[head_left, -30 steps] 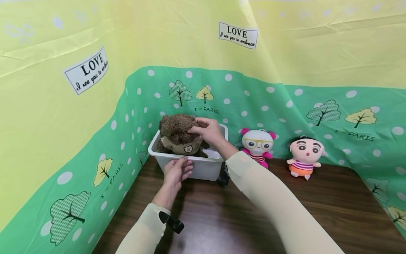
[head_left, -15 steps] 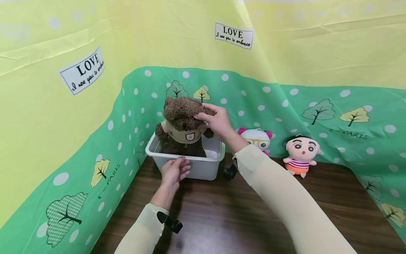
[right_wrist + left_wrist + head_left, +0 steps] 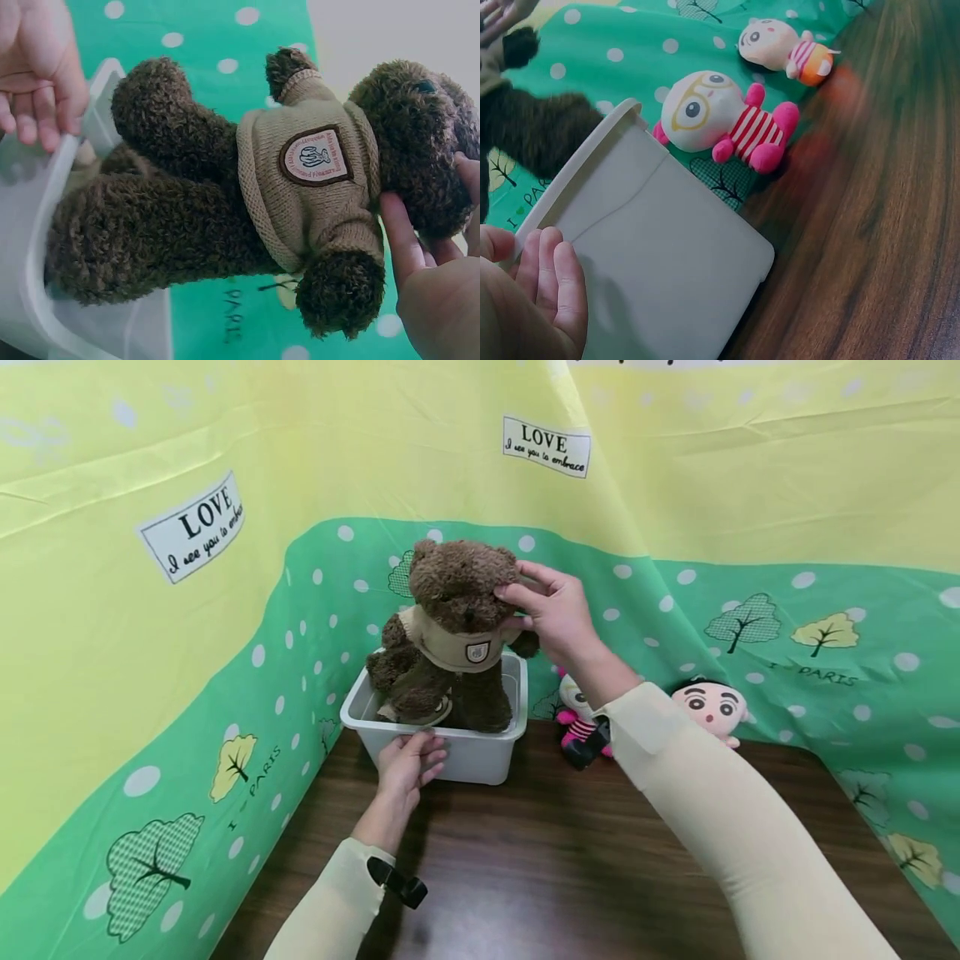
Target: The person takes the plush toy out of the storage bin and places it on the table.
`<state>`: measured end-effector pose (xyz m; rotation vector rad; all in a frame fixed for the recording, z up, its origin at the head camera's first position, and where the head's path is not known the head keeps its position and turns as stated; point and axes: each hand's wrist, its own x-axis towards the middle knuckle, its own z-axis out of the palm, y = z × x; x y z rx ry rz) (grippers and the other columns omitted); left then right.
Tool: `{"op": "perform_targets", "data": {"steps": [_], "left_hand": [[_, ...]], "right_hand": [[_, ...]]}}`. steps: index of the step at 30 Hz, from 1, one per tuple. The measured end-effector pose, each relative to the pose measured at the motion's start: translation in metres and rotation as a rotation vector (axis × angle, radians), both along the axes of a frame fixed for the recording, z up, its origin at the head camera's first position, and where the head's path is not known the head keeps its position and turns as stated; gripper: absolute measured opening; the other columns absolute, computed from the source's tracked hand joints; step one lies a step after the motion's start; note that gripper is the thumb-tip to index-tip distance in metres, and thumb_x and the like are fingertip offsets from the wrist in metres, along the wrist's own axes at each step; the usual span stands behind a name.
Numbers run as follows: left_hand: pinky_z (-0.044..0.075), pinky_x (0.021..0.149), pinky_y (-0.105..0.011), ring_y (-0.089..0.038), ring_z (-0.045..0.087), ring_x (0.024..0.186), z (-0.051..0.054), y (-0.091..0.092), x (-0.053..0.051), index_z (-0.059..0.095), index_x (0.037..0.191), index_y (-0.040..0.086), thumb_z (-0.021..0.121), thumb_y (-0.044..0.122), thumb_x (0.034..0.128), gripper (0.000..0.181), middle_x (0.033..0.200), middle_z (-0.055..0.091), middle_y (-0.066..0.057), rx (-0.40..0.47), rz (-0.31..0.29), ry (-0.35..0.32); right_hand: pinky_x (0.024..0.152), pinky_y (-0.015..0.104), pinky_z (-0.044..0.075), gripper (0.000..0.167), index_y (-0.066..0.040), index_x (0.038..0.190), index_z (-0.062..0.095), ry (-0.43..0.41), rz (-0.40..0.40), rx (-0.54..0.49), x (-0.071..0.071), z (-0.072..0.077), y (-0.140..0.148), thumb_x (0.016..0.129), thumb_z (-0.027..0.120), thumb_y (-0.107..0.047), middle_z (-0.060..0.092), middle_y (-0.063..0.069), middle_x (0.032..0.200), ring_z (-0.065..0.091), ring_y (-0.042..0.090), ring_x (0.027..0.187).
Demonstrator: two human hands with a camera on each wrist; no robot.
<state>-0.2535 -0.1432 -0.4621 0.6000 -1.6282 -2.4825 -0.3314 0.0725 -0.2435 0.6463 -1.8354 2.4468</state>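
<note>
A brown teddy bear in a beige sweater (image 3: 459,647) hangs upright above a light grey tub (image 3: 480,758), its feet at the level of the tub's rim. My right hand (image 3: 558,614) pinches the side of its head; in the right wrist view the fingers of that hand (image 3: 442,262) press into the fur. Down in the tub lies a second brown, furry toy (image 3: 412,693), partly hidden by the bear. My left hand (image 3: 403,768) grips the tub's front rim, thumb on top and fingers against the outer wall, as the left wrist view also shows (image 3: 544,292).
Right of the tub, a white and pink plush with yellow glasses (image 3: 697,112) sits by the green cloth, partly behind my right wrist in the head view. Farther right is a plush with black hair (image 3: 708,706). Dark wooden table (image 3: 517,852) lies in front.
The bear has risen from inside the tub and shifted right with my right hand, uncovering the other brown toy. My left hand has stayed on the rim.
</note>
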Motion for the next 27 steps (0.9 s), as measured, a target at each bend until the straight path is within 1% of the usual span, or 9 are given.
{"op": "perform_targets", "data": {"steps": [4, 7, 11, 15, 17, 19, 21, 22, 27], "left_hand": [[0.062, 0.061, -0.028, -0.013, 0.074, 0.070, 0.000, 0.001, -0.001, 0.062, 0.103, 0.006, 0.068, 0.016, 0.0940, 0.015, 0.083, 0.079, -0.001, -0.005, -0.003, 0.003], [0.062, 0.062, -0.029, -0.014, 0.075, 0.072, 0.000, 0.001, -0.002, 0.060, 0.100, 0.007, 0.068, 0.018, 0.0943, 0.015, 0.086, 0.079, -0.002, -0.012, -0.001, -0.001], [0.063, 0.063, -0.029, -0.013, 0.074, 0.071, -0.001, 0.001, -0.004, 0.059, 0.102, 0.007, 0.071, 0.018, 0.0930, 0.018, 0.087, 0.079, -0.002, -0.010, 0.007, -0.013], [0.063, 0.064, -0.029, -0.012, 0.074, 0.070, -0.002, 0.000, -0.002, 0.060, 0.104, 0.007, 0.073, 0.019, 0.0923, 0.021, 0.087, 0.079, -0.002, 0.002, 0.012, -0.023], [0.063, 0.064, -0.029, -0.012, 0.074, 0.070, -0.002, 0.000, -0.002, 0.060, 0.103, 0.007, 0.073, 0.019, 0.0926, 0.021, 0.087, 0.079, -0.002, 0.003, 0.012, -0.025], [0.063, 0.064, -0.029, -0.012, 0.074, 0.070, -0.003, 0.000, -0.001, 0.059, 0.102, 0.007, 0.073, 0.019, 0.0928, 0.020, 0.086, 0.079, -0.002, 0.002, 0.014, -0.029], [0.063, 0.063, -0.029, -0.012, 0.074, 0.070, -0.003, 0.000, -0.001, 0.058, 0.101, 0.008, 0.073, 0.019, 0.0929, 0.020, 0.086, 0.079, -0.001, -0.001, 0.014, -0.029], [0.063, 0.063, -0.028, -0.011, 0.074, 0.070, -0.003, 0.000, -0.001, 0.058, 0.102, 0.008, 0.073, 0.019, 0.0929, 0.021, 0.086, 0.079, -0.001, -0.003, 0.013, -0.029], [0.063, 0.063, -0.028, -0.011, 0.074, 0.071, -0.001, 0.000, -0.002, 0.057, 0.102, 0.007, 0.073, 0.020, 0.0931, 0.023, 0.086, 0.079, 0.000, -0.006, -0.005, -0.029]], "right_hand": [[0.073, 0.037, 0.065, 0.046, -0.006, 0.135, 0.066, 0.000, -0.018, 0.006, 0.006, 0.010, 0.023, 0.090, 0.075, 0.000, 0.064, 0.016, 0.138, 0.067, 0.029, 0.117], [0.074, 0.035, 0.065, 0.048, -0.007, 0.138, 0.064, -0.002, -0.037, 0.030, 0.011, 0.013, 0.041, 0.091, 0.075, -0.002, 0.062, 0.016, 0.140, 0.066, 0.027, 0.118], [0.075, 0.034, 0.065, 0.049, -0.006, 0.139, 0.063, -0.001, -0.068, 0.046, 0.018, 0.012, 0.068, 0.091, 0.075, -0.003, 0.063, 0.012, 0.137, 0.067, 0.024, 0.115], [0.073, 0.032, 0.065, 0.054, -0.004, 0.142, 0.059, -0.023, -0.108, 0.044, 0.027, 0.010, 0.097, 0.091, 0.077, -0.004, 0.065, 0.009, 0.133, 0.072, 0.019, 0.105], [0.072, 0.031, 0.064, 0.059, -0.004, 0.146, 0.055, -0.043, -0.132, 0.059, 0.033, 0.008, 0.113, 0.092, 0.076, -0.006, 0.061, 0.011, 0.138, 0.073, 0.016, 0.100], [0.072, 0.029, 0.064, 0.065, -0.005, 0.151, 0.048, -0.060, -0.156, 0.094, 0.039, 0.004, 0.129, 0.093, 0.076, -0.008, 0.051, 0.013, 0.149, 0.073, 0.013, 0.098], [0.073, 0.029, 0.064, 0.067, -0.003, 0.153, 0.045, -0.076, -0.172, 0.115, 0.043, -0.001, 0.143, 0.093, 0.076, -0.009, 0.048, 0.015, 0.151, 0.073, 0.012, 0.097], [0.074, 0.029, 0.064, 0.069, -0.003, 0.154, 0.043, -0.081, -0.181, 0.128, 0.045, -0.004, 0.150, 0.094, 0.075, -0.010, 0.047, 0.015, 0.151, 0.073, 0.011, 0.098], [0.078, 0.026, 0.063, 0.073, -0.003, 0.158, 0.035, -0.124, -0.207, 0.171, 0.052, -0.023, 0.179, 0.096, 0.073, -0.011, 0.032, 0.013, 0.163, 0.065, 0.007, 0.104]]}}
